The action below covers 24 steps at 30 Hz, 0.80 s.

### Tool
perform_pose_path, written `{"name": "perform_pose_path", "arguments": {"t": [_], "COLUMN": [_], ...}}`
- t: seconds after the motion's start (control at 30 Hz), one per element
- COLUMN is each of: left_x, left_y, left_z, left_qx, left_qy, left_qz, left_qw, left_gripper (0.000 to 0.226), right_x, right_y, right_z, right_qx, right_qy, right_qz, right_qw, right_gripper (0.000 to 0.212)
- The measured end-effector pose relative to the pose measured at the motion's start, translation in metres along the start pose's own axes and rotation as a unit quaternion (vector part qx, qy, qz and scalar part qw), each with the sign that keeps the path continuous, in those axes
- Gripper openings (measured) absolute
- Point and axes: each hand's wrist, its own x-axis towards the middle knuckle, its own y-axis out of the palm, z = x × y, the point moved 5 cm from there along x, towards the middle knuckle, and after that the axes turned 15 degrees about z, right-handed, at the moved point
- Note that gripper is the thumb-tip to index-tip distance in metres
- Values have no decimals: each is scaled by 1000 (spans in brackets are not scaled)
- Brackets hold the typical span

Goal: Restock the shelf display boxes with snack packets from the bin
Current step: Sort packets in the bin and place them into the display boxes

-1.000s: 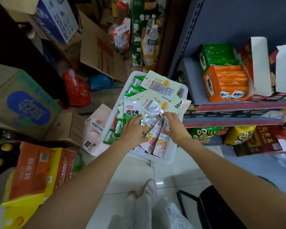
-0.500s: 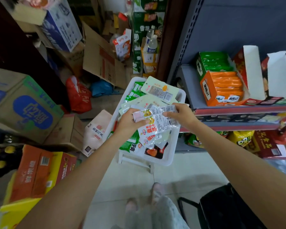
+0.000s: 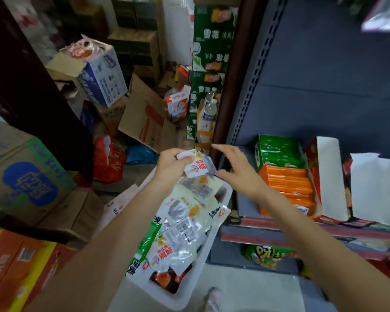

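Note:
A white plastic bin [image 3: 189, 296] sits below my arms, heaped with clear, white and green snack packets [image 3: 178, 230]. My left hand [image 3: 170, 164] grips a small bunch of white-and-clear packets [image 3: 197, 165] raised above the bin's far end. My right hand [image 3: 236, 170] hovers just right of the bunch with its fingers spread and holds nothing. On the grey shelf [image 3: 245, 208] to the right stand an orange display box [image 3: 286, 188] and a green one [image 3: 277, 152] behind it, both packed with packets. An opened red-and-white display box [image 3: 324, 176] stands further right.
Cardboard cartons crowd the left: a brown one with a blue logo [image 3: 25, 181], an orange-and-yellow one [image 3: 14, 269]. A red bag [image 3: 107, 158] lies on the floor. Green cartons [image 3: 209, 64] stack behind. Bagged snacks [image 3: 266, 255] fill the lower shelf. My shoe [image 3: 213, 298] is near the bin.
Both hands lifted a bunch of packets out of the bin. My right hand has since let go and opened beside it; the left hand keeps the bunch, now higher.

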Motion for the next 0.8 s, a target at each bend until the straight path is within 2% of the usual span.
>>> {"name": "perform_pose_path", "arguments": {"t": [0.07, 0.1, 0.23, 0.3, 0.37, 0.47, 0.6, 0.67, 0.8], "left_x": [9, 13, 24, 29, 34, 39, 44, 48, 51], "left_y": [21, 31, 68, 86, 105, 135, 193, 219, 282], "left_z": [-12, -19, -46, -55, -63, -72, -78, -85, -101], "left_qx": [-27, -38, -96, -102, -57, 99, 197, 215, 201], "left_qy": [-5, -5, 28, 40, 62, 118, 128, 138, 168], "left_qz": [14, 28, 73, 99, 120, 147, 230, 226, 235], "left_qw": [1000, 999, 992, 989, 989, 977, 945, 940, 936], "left_gripper": [10, 13, 22, 32, 41, 33, 19, 8, 9], "right_x": [-3, -4, -14, -26, -41, -67, -108, -127, -167], "right_y": [-5, -9, -39, -56, -69, -87, -110, -123, -153], "right_z": [-2, -5, -17, -26, -44, -67, -93, -111, -150], "right_qx": [-28, -43, -44, 24, 151, 279, 321, 323, 350], "right_qy": [-23, -26, -49, -51, 0, 42, 68, 85, 79], "right_qz": [60, 49, -111, -157, -176, -167, -176, -210, -280], "right_qw": [998, 998, 992, 986, 973, 945, 928, 919, 890], "right_gripper": [77, 79, 56, 39, 24, 30, 28, 27, 22]}}
